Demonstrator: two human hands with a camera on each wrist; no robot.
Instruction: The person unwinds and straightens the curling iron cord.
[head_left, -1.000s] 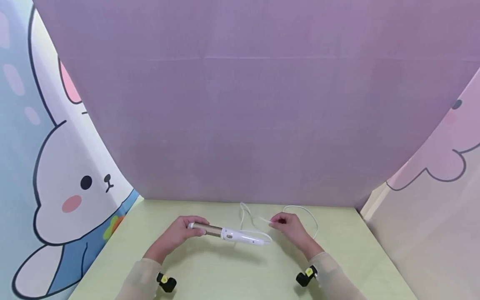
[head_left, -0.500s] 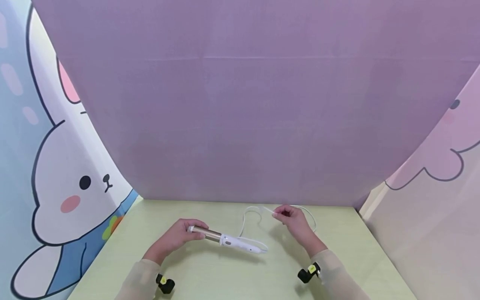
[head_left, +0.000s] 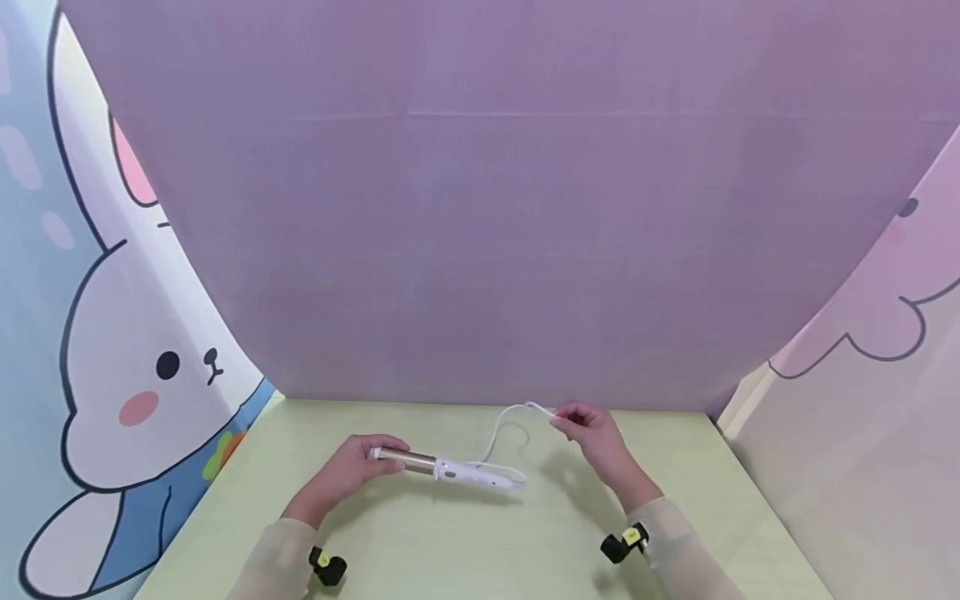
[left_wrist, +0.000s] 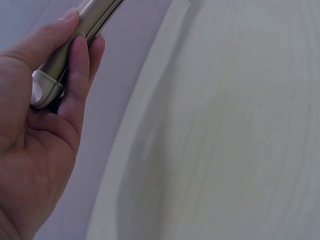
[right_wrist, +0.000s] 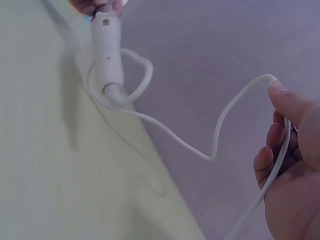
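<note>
A curling iron (head_left: 442,468) with a gold barrel and white handle hangs just above the pale green table (head_left: 465,550). My left hand (head_left: 352,467) grips the barrel's tip; the left wrist view shows the fingers (left_wrist: 75,75) curled round the gold barrel (left_wrist: 75,40). A white cord (head_left: 502,429) runs from the handle's end up to my right hand (head_left: 588,429), which pinches it above the table's back. In the right wrist view the cord (right_wrist: 210,145) loops from the white handle (right_wrist: 107,50) to the thumb (right_wrist: 295,107) and curled fingers.
A purple backdrop (head_left: 480,208) rises behind the table. A cartoon rabbit panel (head_left: 127,350) stands at the left, a pink panel (head_left: 870,375) at the right. Black wrist cameras (head_left: 326,567) sit on both sleeves.
My right hand has risen and moved back with the cord, drawing its loops out. The curling iron has shifted slightly left in my left hand.
</note>
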